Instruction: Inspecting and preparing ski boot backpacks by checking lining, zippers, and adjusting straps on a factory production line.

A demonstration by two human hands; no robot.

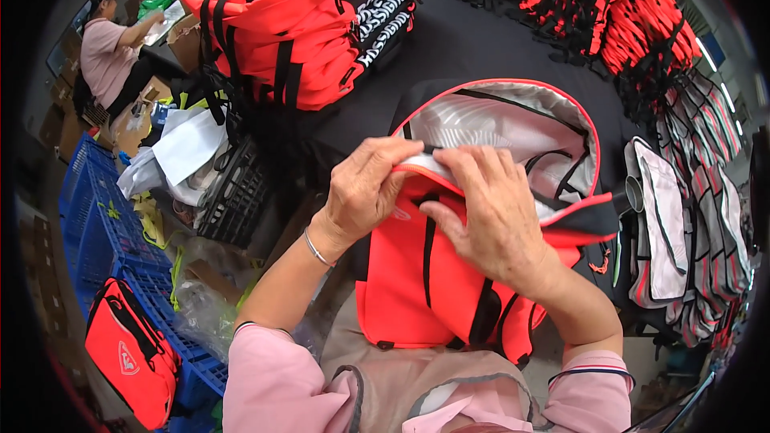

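Observation:
In front of my body is a bright red-orange backpack (397, 289) with black trim and its top gaping wide. Pale grey patterned lining (505, 122) shows inside the curved zipper edge. My left hand (365, 192) pinches the near rim of the opening between thumb and fingers. Close beside it, my right hand (497, 220) has its fingers hooked over the same rim, with the thumb on the outer side. A short dark piece, perhaps part of the zipper, shows between the two hands. Black straps hang down the front of the bag. My fingers hide part of the rim.
Stacked red bags (297, 32) stand on the dark table (473, 40) at far left; piled red pieces with black straps (593, 8) lie far right. Grey-and-white panels (662, 216) hang at right. Left are a black crate (233, 200), blue pallets (120, 232) and a seated person (108, 56).

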